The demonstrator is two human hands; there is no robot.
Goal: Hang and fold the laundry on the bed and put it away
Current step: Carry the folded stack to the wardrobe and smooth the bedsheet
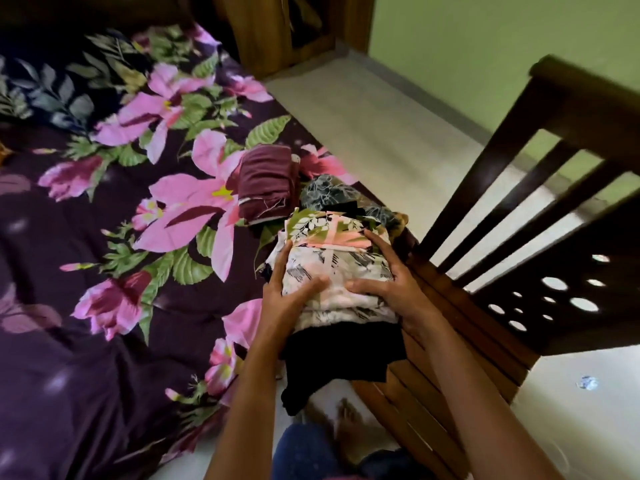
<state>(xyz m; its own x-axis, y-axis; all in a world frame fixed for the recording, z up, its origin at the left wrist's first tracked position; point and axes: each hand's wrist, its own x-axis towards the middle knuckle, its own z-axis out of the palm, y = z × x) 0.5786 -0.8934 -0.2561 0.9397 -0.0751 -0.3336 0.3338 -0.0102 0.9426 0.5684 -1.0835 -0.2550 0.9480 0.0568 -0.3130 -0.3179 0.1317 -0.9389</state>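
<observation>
A person's two hands clamp a folded stack (332, 261) of laundry at the near edge of the bed (104, 306). The left hand (289, 303) is wrapped round one flank and the right hand (389, 289) is spread along the other, both thumbs lying on top. The bundle sits squarely between them, neither hand the nearer, its long axis running straight away from the person toward the wooden wardrobe (270, 36) at the far end of the pale floor (381, 126). That line looks like the one any carry to storage would follow. Whether the stack rests on the mattress or is already lifted cannot be told. On top is a thin, soft cotton print — white with grey leaves and bands of green and pink. Beneath it a limp black garment (346, 355) sags loose at the near end, the likeliest piece to slip. Just beyond lie a maroon cloth (265, 183), folded square with a fraying hem, and a grey leaf-print cloth (329, 192). A dark slatted wooden chair (561, 341) crowds the right side, its seat touching the bed.
</observation>
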